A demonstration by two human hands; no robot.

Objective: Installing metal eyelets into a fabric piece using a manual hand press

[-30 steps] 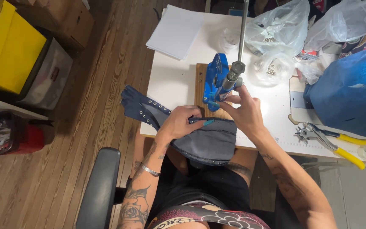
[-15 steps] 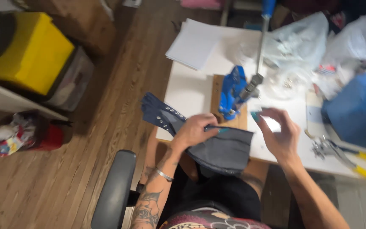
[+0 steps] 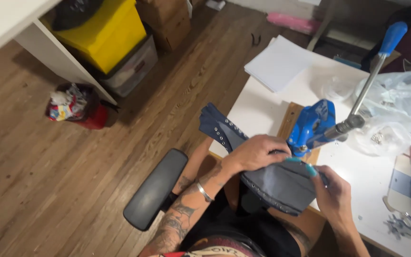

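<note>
A dark grey-blue fabric piece [image 3: 277, 183] with rows of small metal eyelets lies over the near edge of the white table [image 3: 262, 112]; one end [image 3: 217, 128] sticks out to the left past the table. My left hand [image 3: 258, 152] presses down on the fabric just in front of the blue hand press [image 3: 312, 126]. My right hand [image 3: 331, 190] pinches the fabric's right edge below the press. The press stands on a wooden board [image 3: 288, 123], and its long metal lever with a blue grip [image 3: 392, 38] points up to the right.
A stack of white paper [image 3: 277, 62] lies at the table's far corner. Clear plastic bags [image 3: 396, 109] with small metal parts sit right of the press. Pliers [image 3: 407, 228] lie at the right edge. A black chair armrest [image 3: 155, 188], yellow bin [image 3: 101, 28] and red bin [image 3: 79, 109] are left.
My right hand has come off the press lever and dropped onto the fabric's right edge. My left hand stays on the fabric. The camera view has shifted left.
</note>
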